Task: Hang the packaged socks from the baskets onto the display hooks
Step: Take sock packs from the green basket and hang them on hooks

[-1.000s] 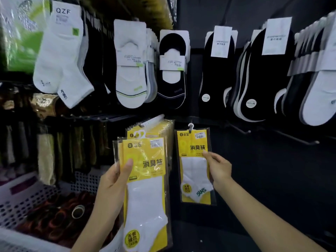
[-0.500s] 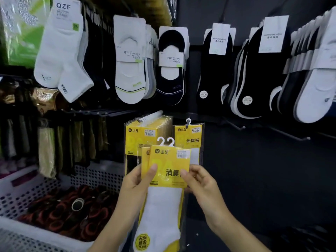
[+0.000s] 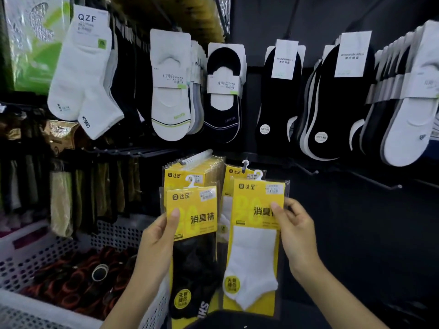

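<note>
Two raised hands each pinch a yellow sock pack below the display hooks: left hand holds the black-sock pack, right hand the white-sock pack.

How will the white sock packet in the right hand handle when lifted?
Probably light: the right hand holds the white sock packet by its edge alone. The glossy sleeve looks slippery. Its card likely keeps it flat, not floppy.
</note>
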The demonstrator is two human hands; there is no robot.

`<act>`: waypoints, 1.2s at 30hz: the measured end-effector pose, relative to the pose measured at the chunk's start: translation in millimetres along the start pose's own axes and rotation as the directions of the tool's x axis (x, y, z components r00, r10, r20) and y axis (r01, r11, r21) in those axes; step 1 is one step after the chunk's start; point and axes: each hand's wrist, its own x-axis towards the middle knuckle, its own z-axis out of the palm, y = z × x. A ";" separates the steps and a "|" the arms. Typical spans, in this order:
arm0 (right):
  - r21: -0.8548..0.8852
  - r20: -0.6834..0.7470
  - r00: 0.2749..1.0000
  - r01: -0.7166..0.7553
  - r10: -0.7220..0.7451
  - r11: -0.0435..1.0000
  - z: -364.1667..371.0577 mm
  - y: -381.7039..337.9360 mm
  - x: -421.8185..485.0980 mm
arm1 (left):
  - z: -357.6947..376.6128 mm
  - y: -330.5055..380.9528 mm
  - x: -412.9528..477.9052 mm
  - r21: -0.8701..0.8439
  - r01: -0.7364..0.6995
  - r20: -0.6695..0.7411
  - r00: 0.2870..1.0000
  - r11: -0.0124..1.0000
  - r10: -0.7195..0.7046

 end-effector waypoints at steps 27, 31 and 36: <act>-0.092 0.120 0.962 -0.235 0.245 0.968 16.6 37.1 3.8 | 16.5 -9.7 -2.1 -0.022 0.082 0.062 0.995 0.996 -0.080; -0.001 0.355 0.911 -0.223 0.208 0.975 25.7 24.7 -27.9 | 32.0 -17.7 -10.3 -0.037 0.118 0.167 0.980 0.992 -0.110; 0.097 0.146 0.981 -0.144 0.130 0.985 15.0 21.1 -27.3 | 38.5 -24.4 -16.3 -0.018 0.133 0.270 0.955 0.991 -0.124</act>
